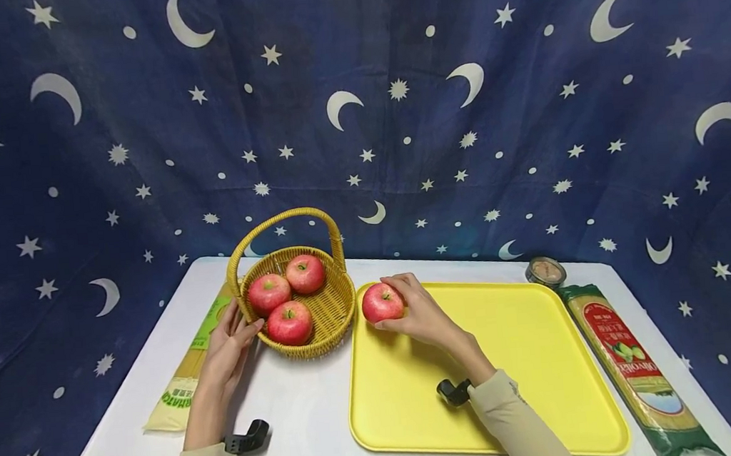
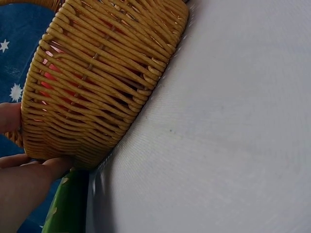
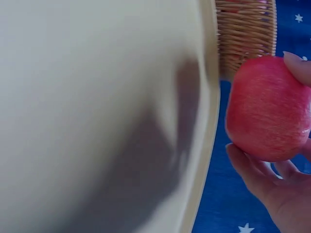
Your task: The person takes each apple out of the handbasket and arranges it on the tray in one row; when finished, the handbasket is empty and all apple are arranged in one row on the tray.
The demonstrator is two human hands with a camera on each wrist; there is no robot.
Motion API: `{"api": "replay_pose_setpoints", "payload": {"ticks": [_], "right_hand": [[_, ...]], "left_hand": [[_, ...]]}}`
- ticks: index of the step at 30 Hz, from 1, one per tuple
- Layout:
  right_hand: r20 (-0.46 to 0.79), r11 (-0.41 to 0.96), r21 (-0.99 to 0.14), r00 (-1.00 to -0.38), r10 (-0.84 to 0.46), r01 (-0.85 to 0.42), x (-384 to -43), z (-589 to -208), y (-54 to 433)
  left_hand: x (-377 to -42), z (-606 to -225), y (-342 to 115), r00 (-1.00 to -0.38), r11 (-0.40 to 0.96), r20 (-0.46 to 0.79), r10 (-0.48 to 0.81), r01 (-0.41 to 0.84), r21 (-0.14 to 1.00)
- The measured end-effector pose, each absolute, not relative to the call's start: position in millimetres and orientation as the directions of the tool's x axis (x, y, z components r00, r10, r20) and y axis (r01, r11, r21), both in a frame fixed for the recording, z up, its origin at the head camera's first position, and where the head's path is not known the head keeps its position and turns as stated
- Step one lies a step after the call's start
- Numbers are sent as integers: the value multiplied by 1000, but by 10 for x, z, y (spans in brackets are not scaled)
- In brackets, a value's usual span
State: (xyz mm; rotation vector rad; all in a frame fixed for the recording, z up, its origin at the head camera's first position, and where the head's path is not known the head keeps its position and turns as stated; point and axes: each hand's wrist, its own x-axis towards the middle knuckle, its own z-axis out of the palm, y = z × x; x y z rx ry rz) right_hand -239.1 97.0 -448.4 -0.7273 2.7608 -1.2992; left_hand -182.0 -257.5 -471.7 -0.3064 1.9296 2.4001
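Note:
A woven yellow basket (image 1: 333,309) with a hoop handle stands on the white table and holds three red apples (image 1: 290,322). My left hand (image 1: 229,342) rests with straight fingers against the basket's left wall (image 2: 92,92). My right hand (image 1: 411,310) grips a fourth red apple (image 1: 381,302) over the near-left corner of the yellow tray (image 1: 530,358). In the right wrist view the held apple (image 3: 267,109) sits between my fingers (image 3: 252,170), with the tray's rim (image 3: 206,121) and the basket (image 3: 245,34) behind it.
A spaghetti packet (image 1: 628,365) lies along the tray's right side, with a small round tin (image 1: 546,271) at its far end. Another pasta packet (image 1: 184,385) lies under my left hand. A starry blue cloth hangs behind the table.

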Motion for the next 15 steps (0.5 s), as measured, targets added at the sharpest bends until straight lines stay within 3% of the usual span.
{"api": "replay_pose_setpoints", "payload": {"ticks": [15], "right_hand": [[122,626,-682,-902,-414,-379,-2457,-4679,944]], "left_hand": [[-1823,-4739,-2583,-986,-243,-146,-75,-124,962]]}}
